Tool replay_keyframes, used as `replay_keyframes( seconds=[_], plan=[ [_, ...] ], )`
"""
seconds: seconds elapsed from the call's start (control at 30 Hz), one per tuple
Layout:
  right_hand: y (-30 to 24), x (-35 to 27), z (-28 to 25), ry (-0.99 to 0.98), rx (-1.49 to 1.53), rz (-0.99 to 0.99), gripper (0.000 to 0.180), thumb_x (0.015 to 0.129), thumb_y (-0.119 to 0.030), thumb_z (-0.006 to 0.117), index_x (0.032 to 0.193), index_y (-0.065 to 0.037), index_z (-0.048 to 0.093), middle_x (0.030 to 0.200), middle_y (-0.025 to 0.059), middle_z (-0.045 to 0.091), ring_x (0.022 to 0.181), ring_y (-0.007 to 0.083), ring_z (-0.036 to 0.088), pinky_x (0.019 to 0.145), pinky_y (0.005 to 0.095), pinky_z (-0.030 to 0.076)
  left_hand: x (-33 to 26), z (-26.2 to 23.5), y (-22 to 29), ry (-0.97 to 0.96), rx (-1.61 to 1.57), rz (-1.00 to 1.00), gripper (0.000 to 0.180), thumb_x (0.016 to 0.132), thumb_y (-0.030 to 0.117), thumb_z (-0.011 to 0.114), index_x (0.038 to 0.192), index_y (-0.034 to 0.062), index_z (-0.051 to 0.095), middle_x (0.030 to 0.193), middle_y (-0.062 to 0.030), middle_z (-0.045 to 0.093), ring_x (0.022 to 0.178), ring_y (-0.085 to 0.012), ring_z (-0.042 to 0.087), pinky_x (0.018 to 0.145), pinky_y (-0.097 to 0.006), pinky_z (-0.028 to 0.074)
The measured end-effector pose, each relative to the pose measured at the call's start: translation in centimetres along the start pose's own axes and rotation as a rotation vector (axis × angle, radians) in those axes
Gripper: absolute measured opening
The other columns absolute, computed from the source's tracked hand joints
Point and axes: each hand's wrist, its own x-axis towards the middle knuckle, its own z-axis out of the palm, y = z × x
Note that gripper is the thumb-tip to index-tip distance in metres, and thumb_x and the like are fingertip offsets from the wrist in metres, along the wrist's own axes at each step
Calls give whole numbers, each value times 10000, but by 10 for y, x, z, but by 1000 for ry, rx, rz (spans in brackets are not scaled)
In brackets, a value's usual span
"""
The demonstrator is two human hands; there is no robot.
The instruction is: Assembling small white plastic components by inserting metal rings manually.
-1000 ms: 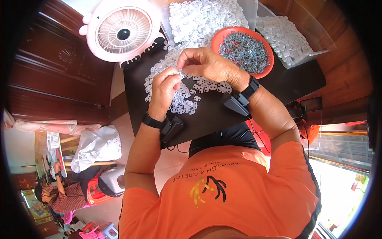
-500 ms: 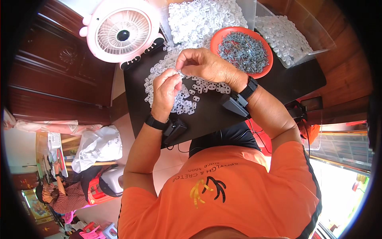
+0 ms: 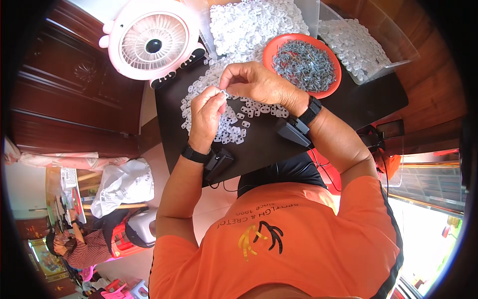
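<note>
My left hand (image 3: 205,114) is closed, pinching a small white plastic piece (image 3: 225,94) between thumb and forefinger. Right above it, my right hand (image 3: 258,83) is also closed, its thumb and fingertips meeting at the piece. Whatever those right fingertips grip is too small and covered to make out. Under and around both hands, a pile of white plastic pieces with holes (image 3: 233,130) spreads over the dark table (image 3: 264,144). To the right of my right hand sits an orange-red plate (image 3: 268,56) heaped with thin grey metal pins or nails (image 3: 304,65).
A clear bin (image 3: 314,20) full of white pieces stands at the back; another clear bin (image 3: 393,64) with white pieces is at the back right. A pink fan (image 3: 117,50) stands back left. Another person (image 3: 87,251) sits at far left, by a white bag (image 3: 127,184).
My hands stay almost in the same place, still together at the white piece. At the far left, the other person's head and arm have shifted slightly.
</note>
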Motion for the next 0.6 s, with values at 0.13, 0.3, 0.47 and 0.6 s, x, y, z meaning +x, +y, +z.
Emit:
replay_keyframes(
  seconds=[0.13, 0.3, 0.47, 0.6],
  plan=[
    [-3, -2, -1, -7, -4, -6, 113, 853, -42, 606, 957, 0, 609, 868, 17, 625, 831, 69, 554, 763, 232, 455, 0, 1, 2, -22, 37, 13, 206, 864, 156, 527, 692, 44, 509, 613, 19, 474, 542, -42, 379, 492, -198, 289],
    [-5, -3, 0, -14, -64, 14, 111, 853, -44, 609, 953, 4, 609, 867, 17, 628, 826, 64, 561, 761, 227, 464, -1, 2, 2, -23, 55, -19, 195, 855, 149, 519, 693, 42, 508, 612, 18, 471, 547, -45, 381, 498, -202, 296],
    [0, -1, -1, -14, -35, -1, 129, 854, -49, 609, 972, 4, 605, 871, 19, 629, 831, 64, 562, 764, 229, 465, 0, 2, 1, -23, 26, -34, 193, 855, 147, 515, 692, 42, 507, 609, 16, 465, 548, -48, 383, 500, -201, 296],
    [8, 1, -4, 75, -26, 7, 181, 861, -73, 607, 1020, 13, 592, 864, 22, 622, 833, 76, 561, 760, 231, 464, 4, 1, 1, 16, -35, 16, 191, 852, 148, 520, 690, 46, 507, 602, 13, 468, 537, -51, 391, 491, -202, 291]
  ],
)
